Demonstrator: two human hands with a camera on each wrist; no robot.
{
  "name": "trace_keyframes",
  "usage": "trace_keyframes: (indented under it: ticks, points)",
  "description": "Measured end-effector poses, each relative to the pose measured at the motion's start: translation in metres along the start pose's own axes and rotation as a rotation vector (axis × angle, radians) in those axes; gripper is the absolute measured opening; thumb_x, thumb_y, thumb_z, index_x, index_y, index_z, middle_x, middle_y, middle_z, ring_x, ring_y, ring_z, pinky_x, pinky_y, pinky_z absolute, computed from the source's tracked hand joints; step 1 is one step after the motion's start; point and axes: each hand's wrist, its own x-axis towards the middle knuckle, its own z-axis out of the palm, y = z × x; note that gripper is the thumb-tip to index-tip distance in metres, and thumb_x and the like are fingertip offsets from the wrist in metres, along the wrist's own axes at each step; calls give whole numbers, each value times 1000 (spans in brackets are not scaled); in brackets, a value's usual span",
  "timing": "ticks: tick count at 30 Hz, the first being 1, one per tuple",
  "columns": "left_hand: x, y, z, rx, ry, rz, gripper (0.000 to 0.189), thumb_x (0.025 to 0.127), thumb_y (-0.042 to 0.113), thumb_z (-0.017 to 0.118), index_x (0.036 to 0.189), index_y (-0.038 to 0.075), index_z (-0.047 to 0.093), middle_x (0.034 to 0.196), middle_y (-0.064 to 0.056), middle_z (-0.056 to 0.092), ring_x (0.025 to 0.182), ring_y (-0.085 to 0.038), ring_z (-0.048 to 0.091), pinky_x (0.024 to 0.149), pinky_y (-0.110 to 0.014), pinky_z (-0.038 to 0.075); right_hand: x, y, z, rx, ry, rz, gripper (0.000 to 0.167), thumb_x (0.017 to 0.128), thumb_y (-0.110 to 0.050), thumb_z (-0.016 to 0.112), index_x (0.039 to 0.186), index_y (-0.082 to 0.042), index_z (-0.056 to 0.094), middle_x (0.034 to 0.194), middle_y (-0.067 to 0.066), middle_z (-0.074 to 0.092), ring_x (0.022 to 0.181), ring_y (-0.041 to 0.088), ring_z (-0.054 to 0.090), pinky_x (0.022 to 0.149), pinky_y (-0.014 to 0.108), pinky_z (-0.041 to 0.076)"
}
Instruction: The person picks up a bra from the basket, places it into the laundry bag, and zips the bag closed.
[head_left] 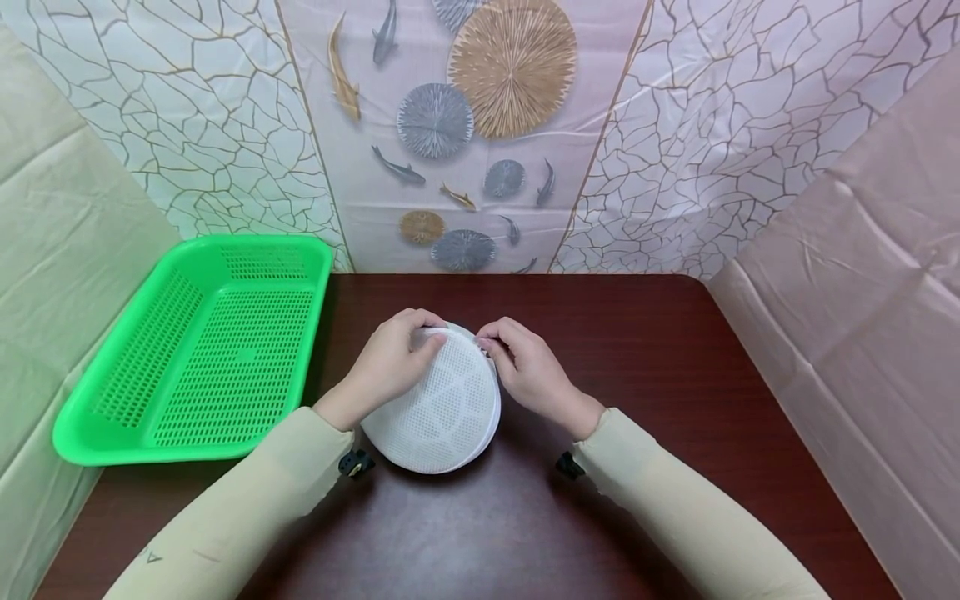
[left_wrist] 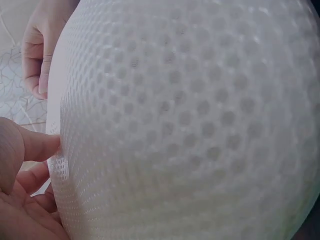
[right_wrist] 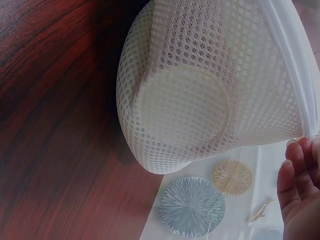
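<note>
A round white mesh laundry bag [head_left: 435, 417] is held tilted above the dark table, between both hands. My left hand [head_left: 386, 362] grips its upper left rim, with the thumb on the mesh face and the other fingers behind. At the upper right rim my right hand [head_left: 536, 375] pinches the edge with thumb and fingers. The right wrist view shows a white zipper [right_wrist: 295, 65] running along the bag's edge to those fingertips; whatever small part they pinch is hidden. Honeycomb mesh [left_wrist: 185, 115] fills most of the left wrist view.
A green plastic basket [head_left: 66, 429] with slotted walls and floor stands at the left of the reddish-brown table [head_left: 645, 333]. Behind the table hangs a patterned cloth [head_left: 375, 200] with fish and round motifs. Pale fabric walls [head_left: 862, 317] border both sides.
</note>
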Motion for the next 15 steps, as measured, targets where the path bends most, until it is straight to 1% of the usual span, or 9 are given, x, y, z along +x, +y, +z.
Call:
trace_keyframes:
  ticks: [7, 15]
  points:
    - [0, -6, 2, -1, 21, -7, 12, 94, 18, 64, 103, 11, 67, 101, -2, 62, 95, -20, 57, 87, -38, 46, -1, 0, 1, -13, -14, -1, 7, 96, -9, 58, 101, -10, 63, 94, -3, 59, 84, 10, 55, 73, 28, 48]
    - [-1, -7, 4, -5, 31, -7, 10, 93, 16, 63, 100, 10, 66, 101, -2, 62, 93, -20, 58, 85, -38, 47, -3, 1, 3, -37, -30, 3, 6, 97, -10, 58, 101, -10, 62, 93, -3, 58, 82, 9, 54, 72, 28, 47]
